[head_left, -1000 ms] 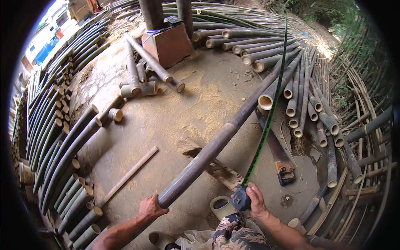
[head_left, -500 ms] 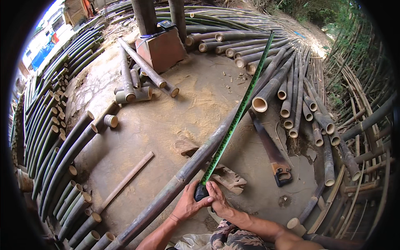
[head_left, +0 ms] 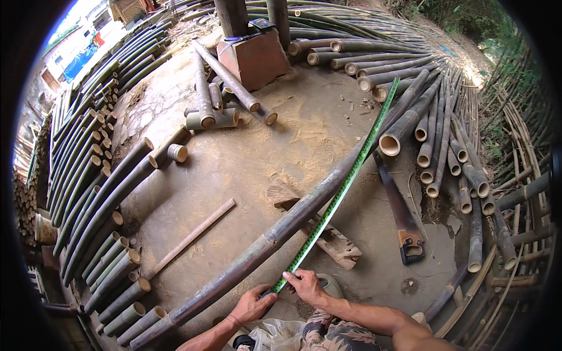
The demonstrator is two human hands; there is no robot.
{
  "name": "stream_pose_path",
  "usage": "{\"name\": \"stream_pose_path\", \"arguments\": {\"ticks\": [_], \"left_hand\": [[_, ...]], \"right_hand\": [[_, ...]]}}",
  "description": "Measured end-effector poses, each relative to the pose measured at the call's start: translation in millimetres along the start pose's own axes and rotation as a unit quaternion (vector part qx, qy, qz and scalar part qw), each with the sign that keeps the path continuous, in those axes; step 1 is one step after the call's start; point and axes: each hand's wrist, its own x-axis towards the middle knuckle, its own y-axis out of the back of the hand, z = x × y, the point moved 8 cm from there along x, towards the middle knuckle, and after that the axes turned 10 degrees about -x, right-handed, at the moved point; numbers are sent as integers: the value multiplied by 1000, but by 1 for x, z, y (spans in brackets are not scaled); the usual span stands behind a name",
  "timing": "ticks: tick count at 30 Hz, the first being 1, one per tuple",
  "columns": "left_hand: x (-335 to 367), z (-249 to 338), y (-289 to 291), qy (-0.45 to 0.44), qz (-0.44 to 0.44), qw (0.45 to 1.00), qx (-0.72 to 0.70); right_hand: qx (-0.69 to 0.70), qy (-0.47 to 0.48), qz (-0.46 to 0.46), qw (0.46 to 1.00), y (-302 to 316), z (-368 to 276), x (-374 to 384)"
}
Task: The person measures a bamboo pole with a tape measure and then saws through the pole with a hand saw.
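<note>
My left hand grips the dark case of a tape measure near my lap; the fingers largely hide the case. From it a long green blade stretches away to the upper right, beside and partly over a long bamboo pole. My right hand is closed on the blade just beyond the case, thumb on top. The pole runs diagonally from lower left to the far right stack and crosses a rough piece of wood. Whether the blade's far tip touches the pole I cannot tell.
A handsaw lies on the ground to the right. Left of the pole is a flat wooden stick. Cut bamboo lines the left side, and more poles fan out at far right. A reddish block supports posts.
Both hands have drawn nearer my body and slightly left, bringing the tape's far end closer. The right hand has come away from the case onto the blade. The view has shifted.
</note>
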Motion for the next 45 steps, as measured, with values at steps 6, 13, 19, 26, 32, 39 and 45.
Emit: {"name": "stream_pose_path", "arguments": {"ticks": [6, 13, 19, 26, 32, 39, 45], "left_hand": [[-65, -47, 35, 62, -55, 997, 0], [-152, -85, 76, 216, -66, 972, -64], [-107, 20, 57, 161, -83, 983, 28], [-9, 112, 49, 69, -77, 988, 116], [31, 149, 41, 37, -66, 985, 154], [46, 156, 30, 28, -81, 984, 155], [35, 154, 31, 61, -74, 984, 147]], "right_hand": [[31, 45, 220, 974, 153, -27, 83], [-95, 6, 529, 843, 460, -63, 158], [190, 59, 445, 873, 420, -76, 175], [122, 87, 402, 903, 277, -70, 168], [90, 78, 430, 895, 276, -77, 177], [121, 84, 432, 890, 293, -47, 205], [89, 76, 424, 898, 281, -50, 201]]}}
